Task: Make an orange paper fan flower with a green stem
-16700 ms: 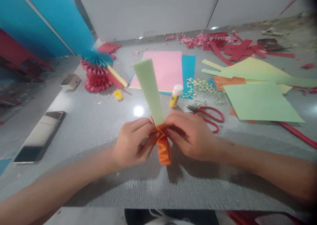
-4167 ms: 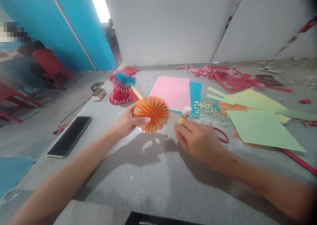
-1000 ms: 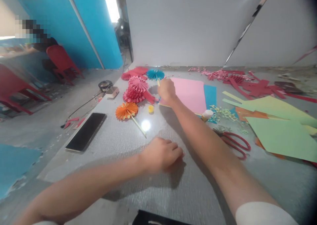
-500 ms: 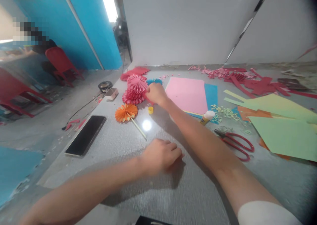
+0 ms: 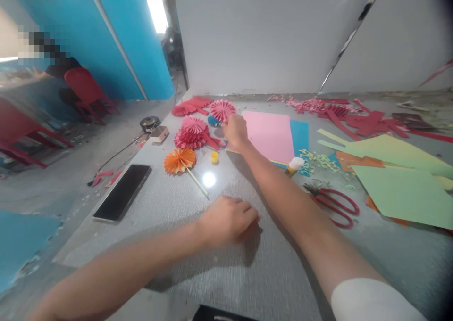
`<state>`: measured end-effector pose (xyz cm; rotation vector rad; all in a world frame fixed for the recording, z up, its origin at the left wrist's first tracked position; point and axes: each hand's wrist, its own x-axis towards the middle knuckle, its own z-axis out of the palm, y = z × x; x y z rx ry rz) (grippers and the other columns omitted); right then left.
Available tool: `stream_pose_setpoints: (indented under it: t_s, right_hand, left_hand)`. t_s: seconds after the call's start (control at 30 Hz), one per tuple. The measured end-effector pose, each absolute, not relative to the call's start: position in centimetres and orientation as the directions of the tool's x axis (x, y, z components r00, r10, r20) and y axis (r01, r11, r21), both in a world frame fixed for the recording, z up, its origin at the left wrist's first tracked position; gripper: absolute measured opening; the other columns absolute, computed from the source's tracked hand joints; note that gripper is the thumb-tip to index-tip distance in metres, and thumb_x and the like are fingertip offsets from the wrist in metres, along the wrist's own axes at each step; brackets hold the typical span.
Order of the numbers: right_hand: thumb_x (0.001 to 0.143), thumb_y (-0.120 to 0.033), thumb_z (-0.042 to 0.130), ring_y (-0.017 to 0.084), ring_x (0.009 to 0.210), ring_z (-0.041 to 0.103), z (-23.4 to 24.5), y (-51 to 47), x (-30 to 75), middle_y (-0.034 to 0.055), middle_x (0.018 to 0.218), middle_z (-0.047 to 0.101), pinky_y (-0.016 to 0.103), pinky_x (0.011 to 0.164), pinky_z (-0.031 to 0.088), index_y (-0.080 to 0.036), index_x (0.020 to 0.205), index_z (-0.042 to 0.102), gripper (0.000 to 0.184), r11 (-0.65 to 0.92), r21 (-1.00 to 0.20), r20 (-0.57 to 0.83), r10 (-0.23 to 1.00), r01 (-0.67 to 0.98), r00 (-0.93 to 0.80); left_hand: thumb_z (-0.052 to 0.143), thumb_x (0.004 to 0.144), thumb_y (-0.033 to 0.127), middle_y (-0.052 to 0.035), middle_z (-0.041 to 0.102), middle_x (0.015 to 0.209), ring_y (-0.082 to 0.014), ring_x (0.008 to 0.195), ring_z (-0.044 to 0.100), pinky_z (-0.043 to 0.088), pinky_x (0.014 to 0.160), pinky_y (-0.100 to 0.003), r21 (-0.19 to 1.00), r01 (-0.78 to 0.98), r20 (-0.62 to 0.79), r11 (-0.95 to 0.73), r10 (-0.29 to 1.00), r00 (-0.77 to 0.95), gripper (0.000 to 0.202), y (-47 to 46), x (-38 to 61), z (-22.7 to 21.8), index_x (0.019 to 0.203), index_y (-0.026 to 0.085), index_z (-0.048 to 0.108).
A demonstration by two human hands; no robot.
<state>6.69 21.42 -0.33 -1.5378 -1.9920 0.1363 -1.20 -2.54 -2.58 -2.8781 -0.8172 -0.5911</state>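
While right hand [image 5: 236, 131] touches pleated pink-paper fan [image 5: 222, 111], left hand [image 5: 228, 219] rests.

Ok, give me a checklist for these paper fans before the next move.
Right hand holding the pink paper fan: cannot tell, the fingers are at its lower edge but any grasp is hidden.
Left hand free: ok, it rests on the grey table holding nothing.
Glue stick capped: not ok, its yellow cap lies apart on the table.
Orange paper fan fixed on its stick: ok, the stick runs out from it.
Red-handled scissors clear of both hands: ok.
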Motion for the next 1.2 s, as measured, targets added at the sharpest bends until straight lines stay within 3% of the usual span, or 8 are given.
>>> stream_pose_setpoints:
  t_s: [0.07,0.17,0.27,0.33,0.5,0.7,1.0,1.2]
  right_hand:
    - [0.099,-0.037,0.051,0.029,0.101,0.067,-0.4,20.8,5.8,0.0187,0.111,0.072,0.04,0.088,0.051,-0.014,0.108,0.073,0.033,0.312,-0.452,0.418,0.902,0.836,-0.11]
    - [0.093,-0.047,0.06,0.028,0.092,0.069,-0.4,19.6,4.4,0.0144,0.099,0.076,0.036,0.082,0.052,-0.017,0.092,0.076,0.034,0.431,-0.435,0.363,0.888,0.791,-0.284]
    - [0.086,-0.029,0.065,0.027,0.092,0.07,-0.5,18.9,3.5,0.0122,0.094,0.077,0.033,0.082,0.051,-0.018,0.088,0.078,0.018,0.48,-0.404,0.319,0.872,0.779,-0.372]
    - [0.086,-0.021,0.059,0.025,0.09,0.07,-0.4,18.9,3.4,0.0123,0.092,0.078,0.032,0.081,0.05,-0.016,0.089,0.078,0.02,0.479,-0.412,0.335,0.871,0.775,-0.359]
    - [0.093,-0.021,0.05,0.02,0.083,0.069,0.6,20.0,4.9,0.0087,0.086,0.078,0.029,0.081,0.048,-0.018,0.083,0.077,0.029,0.48,-0.488,0.474,0.847,0.729,-0.24]
    - [0.097,-0.023,0.047,0.024,0.09,0.068,0.7,21.5,6.5,0.0133,0.094,0.077,0.034,0.086,0.048,-0.017,0.093,0.076,0.031,0.31,-0.511,0.48,0.877,0.801,-0.033]
    - [0.1,-0.028,0.043,0.027,0.097,0.069,0.1,20.4,5.4,0.0147,0.101,0.076,0.035,0.087,0.049,-0.016,0.101,0.075,0.034,0.374,-0.471,0.451,0.88,0.799,-0.146]
    - [0.088,-0.011,0.05,0.026,0.104,0.068,-0.5,20.7,5.4,0.0134,0.11,0.076,0.034,0.09,0.049,-0.018,0.113,0.074,0.036,0.343,-0.469,0.353,0.917,0.814,-0.183]
  left_hand:
    - [0.051,0.098,0.021,0.0005,0.061,0.067,-0.013,0.056,0.057,0.035,0.049,-0.033,0.009,0.523,0.395,-0.852,0.484,0.781,0.023,-2.5,-1.2,-2.6,0.077,0.017,0.059]
    - [0.051,0.098,0.022,0.0007,0.06,0.066,-0.013,0.056,0.056,0.036,0.049,-0.033,0.015,0.52,0.406,-0.854,0.481,0.777,0.025,-2.4,-1.2,-2.8,0.075,0.017,0.059]
    - [0.05,0.098,0.021,0.0009,0.059,0.065,-0.0132,0.055,0.055,0.036,0.049,-0.033,0.022,0.521,0.417,-0.853,0.481,0.771,0.026,-2.4,-1.1,-2.8,0.074,0.017,0.059]
    - [0.05,0.098,0.021,0.0008,0.06,0.065,-0.0131,0.055,0.055,0.036,0.05,-0.033,0.019,0.518,0.416,-0.855,0.477,0.774,0.026,-2.4,-1.1,-2.7,0.075,0.017,0.059]
    - [0.049,0.099,0.022,0.0001,0.06,0.066,-0.0124,0.056,0.055,0.035,0.05,-0.031,0.025,0.521,0.402,-0.853,0.486,0.776,0.026,-2.5,-1.2,-2.4,0.076,0.017,0.059]
    - [0.048,0.1,0.022,-0.0003,0.061,0.068,-0.0129,0.057,0.057,0.036,0.05,-0.031,0.031,0.526,0.384,-0.85,0.496,0.779,0.026,-2.5,-1.1,-2.5,0.077,0.016,0.059]
    - [0.049,0.099,0.022,-0.0004,0.061,0.068,-0.013,0.058,0.057,0.037,0.051,-0.03,0.04,0.534,0.359,-0.845,0.511,0.781,0.024,-2.5,-1.1,-2.5,0.078,0.017,0.059]
    - [0.048,0.099,0.023,-0.0005,0.061,0.068,-0.0131,0.057,0.056,0.036,0.051,-0.031,0.033,0.536,0.35,-0.843,0.512,0.784,0.025,-2.4,-1.1,-2.6,0.078,0.017,0.059]
